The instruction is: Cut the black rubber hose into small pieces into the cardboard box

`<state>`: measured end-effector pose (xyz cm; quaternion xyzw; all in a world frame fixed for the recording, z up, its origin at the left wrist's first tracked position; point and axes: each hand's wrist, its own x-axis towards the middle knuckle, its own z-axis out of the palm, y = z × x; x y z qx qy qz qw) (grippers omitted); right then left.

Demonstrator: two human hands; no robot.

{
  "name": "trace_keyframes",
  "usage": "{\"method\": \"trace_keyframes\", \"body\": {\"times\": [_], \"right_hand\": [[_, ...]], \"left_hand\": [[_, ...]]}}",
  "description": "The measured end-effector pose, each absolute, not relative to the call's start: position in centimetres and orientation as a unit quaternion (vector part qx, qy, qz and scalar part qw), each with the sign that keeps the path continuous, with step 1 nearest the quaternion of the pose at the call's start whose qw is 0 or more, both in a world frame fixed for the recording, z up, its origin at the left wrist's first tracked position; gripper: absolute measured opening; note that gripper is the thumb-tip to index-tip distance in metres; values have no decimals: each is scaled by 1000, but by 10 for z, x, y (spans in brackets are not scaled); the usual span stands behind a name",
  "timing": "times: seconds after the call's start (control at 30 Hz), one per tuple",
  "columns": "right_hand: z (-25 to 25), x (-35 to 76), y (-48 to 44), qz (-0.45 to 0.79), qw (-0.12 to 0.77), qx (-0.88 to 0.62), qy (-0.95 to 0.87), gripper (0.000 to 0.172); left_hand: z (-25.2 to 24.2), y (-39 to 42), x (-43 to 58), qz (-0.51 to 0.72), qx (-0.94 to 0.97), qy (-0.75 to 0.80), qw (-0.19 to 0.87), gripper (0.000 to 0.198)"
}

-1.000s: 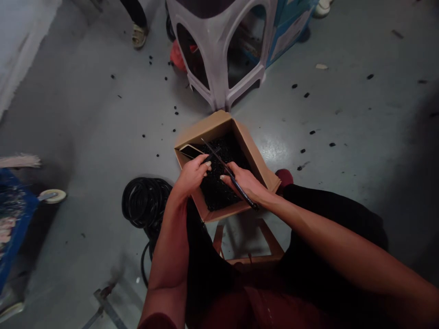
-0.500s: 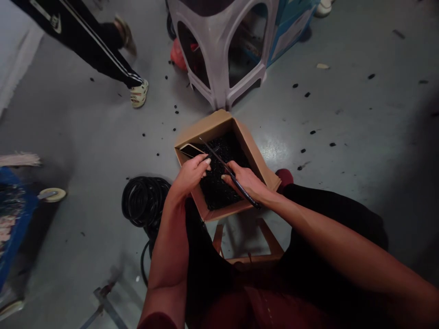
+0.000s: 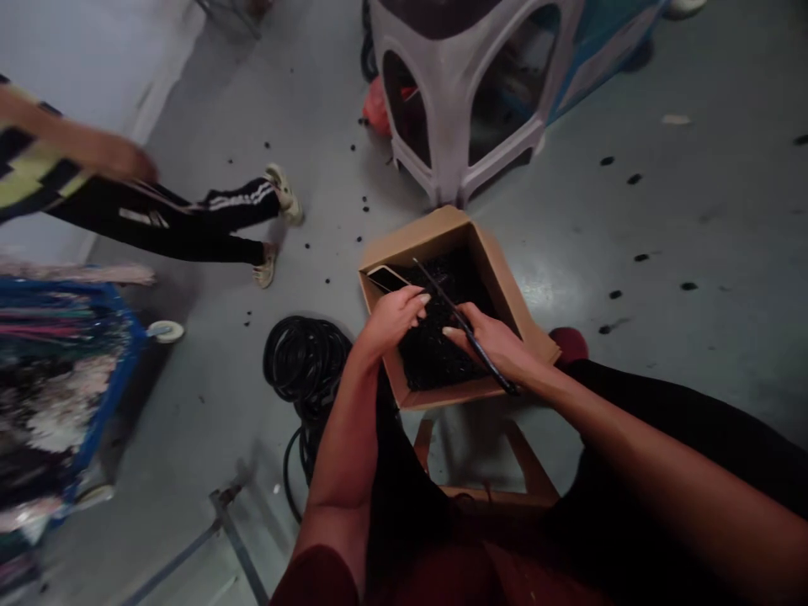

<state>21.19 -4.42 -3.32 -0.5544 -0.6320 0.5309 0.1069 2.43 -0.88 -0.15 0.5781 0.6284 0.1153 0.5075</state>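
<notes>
Gripping slim dark rod (image 3: 470, 332), right hand (image 3: 495, 340) is above cardboard box (image 3: 451, 394); left hand (image 3: 396, 316) near, its grip I cannot tell.

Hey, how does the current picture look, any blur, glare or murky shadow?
Head view: dim overall, with a soft glare on the floor beside the cardboard box; head view again: the other person's hand is smeared by blur, and the black pieces inside the box merge into dark shadow.

The grey floor (image 3: 713, 210) bears a black tubing coil (image 3: 304, 358) left of centre, a pale plastic stool (image 3: 449, 105) at upper centre, and small black pieces (image 3: 641, 257) at right.
</notes>
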Motion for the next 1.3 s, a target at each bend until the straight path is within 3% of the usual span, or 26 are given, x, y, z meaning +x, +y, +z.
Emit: {"method": "trace_keyframes", "body": {"times": [0.33,0.53,0.77,1.0,1.3], "right_hand": [[-47,211,-49,644,127,-500,-565,42],[-47,210,-49,602,112,-516,-599,35],[-37,209,-44,533,51,-558,-634,25],[-39,210,-47,534,78,-553,-635,25],[-33,210,-47,544,66,-553,-628,14]], "left_hand": [[0,-14,24,40,665,632,396,30],[2,-16,25,28,683,626,375,27],[2,-16,24,60,654,626,421,28],[0,-13,25,80,615,631,466,27],[-1,-10,24,47,647,624,436,28]]}}
